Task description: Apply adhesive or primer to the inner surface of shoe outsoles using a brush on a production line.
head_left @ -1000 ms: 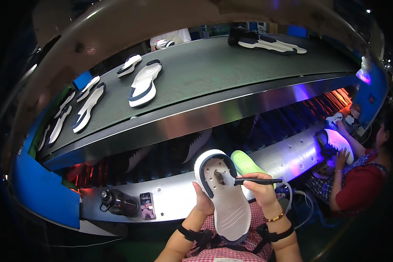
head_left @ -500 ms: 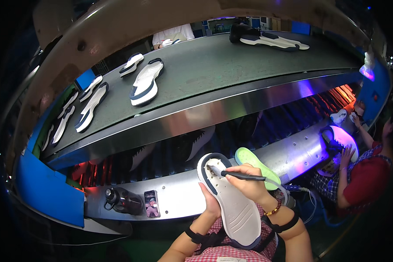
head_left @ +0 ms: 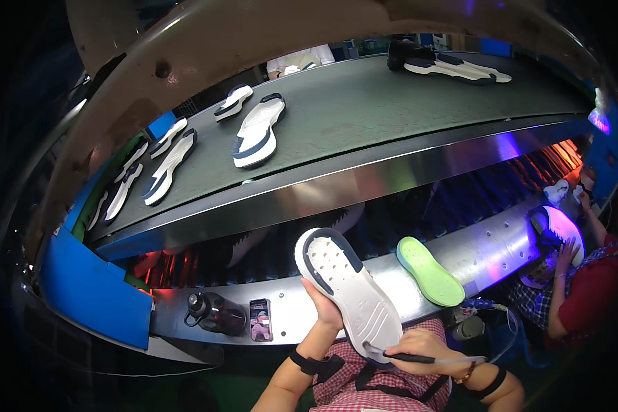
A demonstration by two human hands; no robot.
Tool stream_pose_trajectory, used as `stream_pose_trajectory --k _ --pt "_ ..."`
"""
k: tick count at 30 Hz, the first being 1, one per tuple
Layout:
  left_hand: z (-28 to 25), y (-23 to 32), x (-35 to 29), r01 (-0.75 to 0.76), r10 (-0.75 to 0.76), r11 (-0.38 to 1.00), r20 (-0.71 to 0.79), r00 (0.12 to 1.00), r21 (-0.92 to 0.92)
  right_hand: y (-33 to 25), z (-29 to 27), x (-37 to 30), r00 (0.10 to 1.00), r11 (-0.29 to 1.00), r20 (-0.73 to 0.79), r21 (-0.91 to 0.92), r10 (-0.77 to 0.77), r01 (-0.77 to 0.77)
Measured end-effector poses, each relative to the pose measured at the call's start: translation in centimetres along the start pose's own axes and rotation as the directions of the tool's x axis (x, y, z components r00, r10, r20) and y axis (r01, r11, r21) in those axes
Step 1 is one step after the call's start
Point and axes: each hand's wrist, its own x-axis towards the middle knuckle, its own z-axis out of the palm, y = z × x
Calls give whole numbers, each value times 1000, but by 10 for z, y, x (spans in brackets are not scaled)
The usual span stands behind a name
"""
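A white shoe sole with a dark navy rim is tilted in front of me, its hollow inner side facing up. Small holes dot its heel end, which points away. My left hand grips its left edge, fingers mostly hidden underneath. Closed around a black-handled brush is my right hand; a clear tube runs from the handle's rear. The brush tip is at the sole's near end, inside the rim. To the right, a light-green sole lies on the metal ledge.
A dark bottle and a phone occupy the ledge at left. Beyond it runs a raised green conveyor belt carrying several white-and-navy soles. At right a co-worker's hand touches a white shoe part. Another person stands behind the belt.
My right hand has drawn the brush from the heel end down to the near end of the sole. The light-green sole is now fully uncovered. The whole view has shifted slightly.
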Motion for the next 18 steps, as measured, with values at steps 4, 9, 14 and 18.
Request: stream_pose_trajectory --k 4,9,14,18 --pt "23 2 -23 107 -101 994 143 985 -34 -27 -36 40 978 990 -208 143 28 2" --pt "57 -22 -33 0 1 995 -11 1000 96 -23 -53 88 916 995 -400 83 -12 49" --pt "31 -15 -24 88 -50 983 222 974 -163 -25 -44 67 995 949 -79 305 -57 78" --pt "38 -16 -27 158 -17 906 339 941 -392 -27 -50 65 932 951 -358 305 63 54"
